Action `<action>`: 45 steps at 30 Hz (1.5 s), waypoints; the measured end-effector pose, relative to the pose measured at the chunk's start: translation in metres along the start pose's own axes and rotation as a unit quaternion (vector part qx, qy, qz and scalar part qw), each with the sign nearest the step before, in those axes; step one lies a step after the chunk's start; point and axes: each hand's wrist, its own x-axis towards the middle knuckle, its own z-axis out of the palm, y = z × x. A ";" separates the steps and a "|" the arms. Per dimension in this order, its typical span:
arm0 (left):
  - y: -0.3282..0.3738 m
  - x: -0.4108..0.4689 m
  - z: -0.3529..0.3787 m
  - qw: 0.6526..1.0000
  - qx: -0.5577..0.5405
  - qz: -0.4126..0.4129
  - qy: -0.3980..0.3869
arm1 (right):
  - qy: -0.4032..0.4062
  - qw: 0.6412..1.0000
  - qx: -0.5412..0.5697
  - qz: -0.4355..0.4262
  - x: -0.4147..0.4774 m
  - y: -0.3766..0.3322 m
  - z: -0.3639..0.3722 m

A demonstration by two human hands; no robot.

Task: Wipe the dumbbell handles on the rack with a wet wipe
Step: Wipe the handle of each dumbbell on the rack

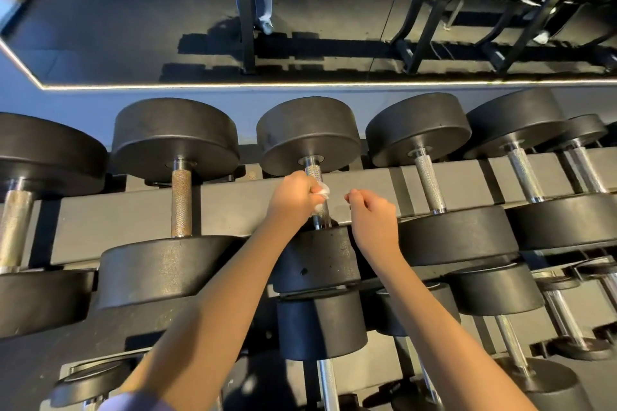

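A row of black dumbbells lies across the dark rack (pixel 233 203) in front of me. My left hand (pixel 293 197) is wrapped around the knurled silver handle (pixel 314 173) of the middle dumbbell, with a white wet wipe (pixel 322 193) crumpled between its fingers and the bar. My right hand (pixel 372 220) hovers just right of that handle, fingers curled loosely, holding nothing and touching nothing. To the left stands a dumbbell with a rusty brown handle (pixel 181 202). To the right is one with a clean silver handle (pixel 430 182).
More dumbbells sit on a lower tier (pixel 320 324) beneath my arms. A wall mirror (pixel 300 27) behind the rack reflects other racks and a standing person's legs. Further dumbbells run off both sides of the top row.
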 end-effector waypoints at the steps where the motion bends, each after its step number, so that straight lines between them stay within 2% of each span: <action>1: 0.000 -0.002 0.000 1.000 -0.005 -0.001 -0.015 | -0.001 1.000 0.002 0.002 0.000 0.000 0.000; 5: -0.004 -0.007 -0.002 0.997 -0.017 -0.023 -0.067 | 0.001 1.000 -0.006 0.000 -0.003 0.000 0.000; 12: 0.001 -0.015 -0.011 0.989 -0.008 -0.015 -0.149 | -0.008 0.999 0.034 0.005 -0.017 0.015 -0.007; 15: 0.010 -0.017 -0.012 0.994 -0.025 -0.018 -0.108 | -0.001 0.999 0.044 -0.007 -0.033 0.022 -0.019; 17: 0.021 -0.023 -0.016 0.997 -0.062 -0.020 -0.036 | 0.002 0.999 0.039 -0.020 -0.041 0.029 -0.027; 19: 0.035 -0.033 -0.020 0.996 -0.073 0.011 0.050 | -0.005 0.999 0.037 -0.010 -0.050 0.036 -0.035; 21: 0.053 -0.052 -0.023 0.990 -0.090 0.050 0.100 | -0.001 0.999 0.047 0.017 -0.059 0.047 -0.043; 25: 0.081 -0.095 -0.006 0.985 -0.101 0.118 0.077 | 0.023 0.995 0.069 0.062 -0.082 0.084 -0.062; 29: 0.094 -0.137 0.045 0.986 -0.046 0.154 0.037 | 0.038 0.992 0.046 0.112 -0.099 0.136 -0.082; 32: 0.093 -0.158 0.095 0.993 -0.027 0.114 -0.016 | 0.030 0.994 0.026 0.103 -0.114 0.173 -0.098; 37: 0.075 -0.189 0.180 0.994 -0.069 -0.052 -0.068 | -0.021 0.993 0.004 0.116 -0.142 0.232 -0.125; 40: 0.068 -0.207 0.222 0.984 -0.130 -0.107 -0.058 | -0.046 0.993 -0.010 0.106 -0.154 0.262 -0.136; 45: 0.056 -0.215 0.286 0.971 -0.171 -0.166 -0.031 | -0.094 0.990 -0.082 0.071 -0.162 0.316 -0.139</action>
